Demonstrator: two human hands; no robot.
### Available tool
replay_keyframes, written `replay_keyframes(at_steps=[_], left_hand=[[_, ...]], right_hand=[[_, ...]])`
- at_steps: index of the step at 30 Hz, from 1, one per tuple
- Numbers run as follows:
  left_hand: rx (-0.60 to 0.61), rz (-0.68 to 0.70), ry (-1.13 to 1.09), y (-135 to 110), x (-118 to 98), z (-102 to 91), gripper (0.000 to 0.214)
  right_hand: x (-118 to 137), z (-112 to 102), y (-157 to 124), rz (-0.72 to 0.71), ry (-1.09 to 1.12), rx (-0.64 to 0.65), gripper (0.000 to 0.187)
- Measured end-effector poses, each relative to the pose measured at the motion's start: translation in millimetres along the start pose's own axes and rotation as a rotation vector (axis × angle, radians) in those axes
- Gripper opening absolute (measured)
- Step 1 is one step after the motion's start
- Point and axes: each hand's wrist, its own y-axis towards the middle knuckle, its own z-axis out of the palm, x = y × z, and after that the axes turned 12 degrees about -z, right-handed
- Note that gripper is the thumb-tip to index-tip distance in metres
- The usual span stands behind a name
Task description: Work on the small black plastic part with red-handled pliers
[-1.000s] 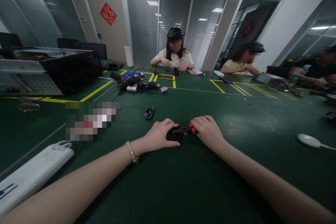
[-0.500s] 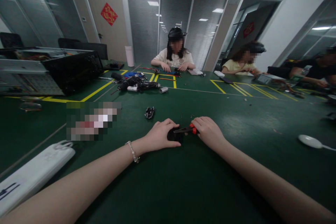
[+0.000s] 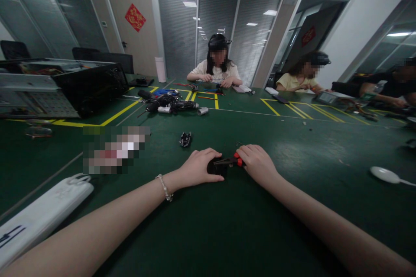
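My left hand (image 3: 197,168) is curled over a small black part (image 3: 215,167) and holds it down on the green table (image 3: 227,225). My right hand (image 3: 257,163) grips red-handled pliers (image 3: 231,161), whose dark jaws reach left onto the black part. Both hands rest on the table close together. A bracelet sits on my left wrist. What the jaws pinch is too small to make out.
A small black piece (image 3: 185,139) lies just beyond my hands. A pile of tools (image 3: 167,103) and an open computer case (image 3: 61,88) stand at the back left. A white power strip (image 3: 42,216) lies near left, a white spoon (image 3: 386,175) at right. Three people work across the table.
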Motion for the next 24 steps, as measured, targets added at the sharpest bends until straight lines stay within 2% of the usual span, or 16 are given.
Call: replay_keyframes(at_steps=[12, 24], left_hand=[[0.002, 0.011, 0.007, 0.3, 0.9, 0.4, 0.059], [0.028, -0.082, -0.018, -0.7, -0.1, -1.4, 0.064]], right_hand=[[-3.6, 3.3, -1.6, -0.006, -0.023, -0.013, 0.025], [-2.4, 3.2, -1.0, 0.008, -0.003, 0.003, 0.026]])
